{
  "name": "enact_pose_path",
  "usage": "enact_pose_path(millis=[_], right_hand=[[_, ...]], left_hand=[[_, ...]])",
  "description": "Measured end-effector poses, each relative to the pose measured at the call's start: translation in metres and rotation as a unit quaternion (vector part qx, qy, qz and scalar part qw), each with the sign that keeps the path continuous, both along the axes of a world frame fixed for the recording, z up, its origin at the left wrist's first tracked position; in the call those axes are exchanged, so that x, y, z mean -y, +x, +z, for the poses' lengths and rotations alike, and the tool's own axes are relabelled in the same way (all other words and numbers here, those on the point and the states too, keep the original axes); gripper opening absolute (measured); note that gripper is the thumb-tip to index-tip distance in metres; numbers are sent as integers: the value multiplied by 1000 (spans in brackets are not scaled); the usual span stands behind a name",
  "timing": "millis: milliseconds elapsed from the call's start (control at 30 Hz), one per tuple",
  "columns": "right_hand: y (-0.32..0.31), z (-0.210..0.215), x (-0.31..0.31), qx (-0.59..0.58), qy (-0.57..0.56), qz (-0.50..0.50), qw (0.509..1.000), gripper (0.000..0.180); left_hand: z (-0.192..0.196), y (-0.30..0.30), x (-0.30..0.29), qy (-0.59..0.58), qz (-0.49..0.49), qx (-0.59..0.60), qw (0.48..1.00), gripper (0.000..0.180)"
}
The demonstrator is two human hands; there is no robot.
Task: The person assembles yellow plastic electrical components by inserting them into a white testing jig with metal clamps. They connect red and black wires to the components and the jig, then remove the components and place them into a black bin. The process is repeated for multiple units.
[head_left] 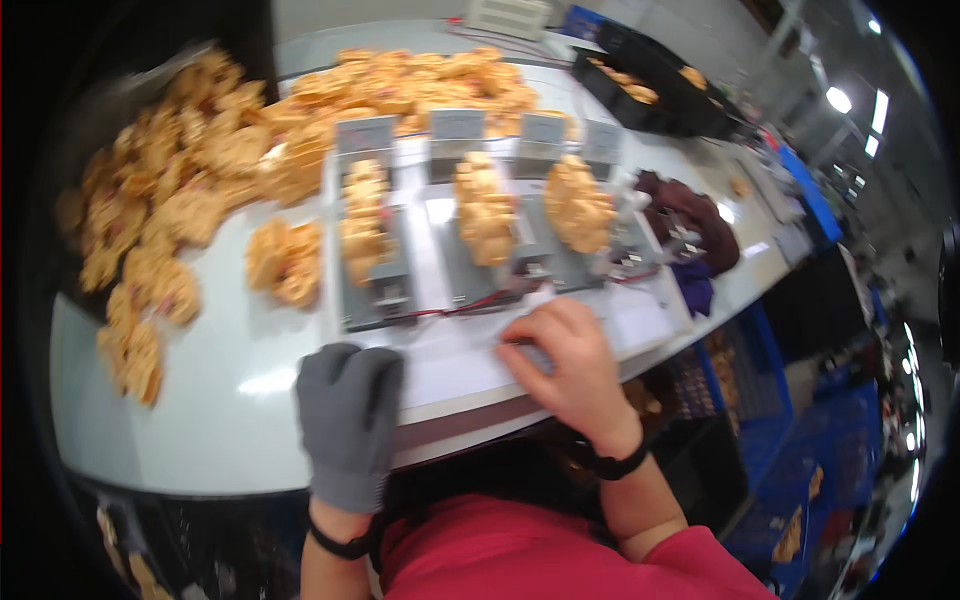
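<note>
Nearest my front edge of the table, my left hand [348, 425], in a grey glove, is curled into a loose fist and no held thing shows. My bare right hand [572, 365] has its thumb and fingers drawn together; a small greyish patch shows between them, too blurred to name. Beyond the hands stand several grey metal fixtures with upright plates. Knobbly yellow moulded parts sit in the left fixture [375, 290], the middle fixture [528, 268] and the right fixture [610, 265]. A red wire [470, 307] runs along their near side, just ahead of my right hand.
One yellow part [285, 262] lies left of the fixtures. Large heaps of yellow parts [190, 150] fill the far left and back. Black bins [660, 85] stand at the back right. A dark brown cloth [705, 220] lies at the right. Blue crates [820, 460] are below the table.
</note>
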State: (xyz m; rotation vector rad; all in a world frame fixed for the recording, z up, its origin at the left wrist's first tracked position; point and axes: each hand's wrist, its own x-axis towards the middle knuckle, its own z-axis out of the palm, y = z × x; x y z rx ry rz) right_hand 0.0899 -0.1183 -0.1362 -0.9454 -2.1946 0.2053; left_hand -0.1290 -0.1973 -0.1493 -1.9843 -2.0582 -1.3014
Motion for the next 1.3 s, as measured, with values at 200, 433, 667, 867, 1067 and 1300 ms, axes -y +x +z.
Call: enact_pose_path(millis=[200,433,667,867,1067,1300], right_hand=[[3,2,0,4,-8,-4,1000,13],[3,0,0,15,-33,-9,999,15],[3,1,0,20,-43,-11,999,19],[2,3,-1,22,-48,-7,999,18],[0,0,-2,26,-36,-13,999,19],[-3,4,3,20,-44,-29,998,17]], left_hand=[[6,7,1,-37,2,29,999,14],[8,5,5,-74,-1,39,997,17],[14,2,7,-126,-19,50,991,18],[17,4,8,-138,-3,62,988,19],[15,5,5,-105,-8,56,993,21],[11,0,5,-57,-28,30,998,19]])
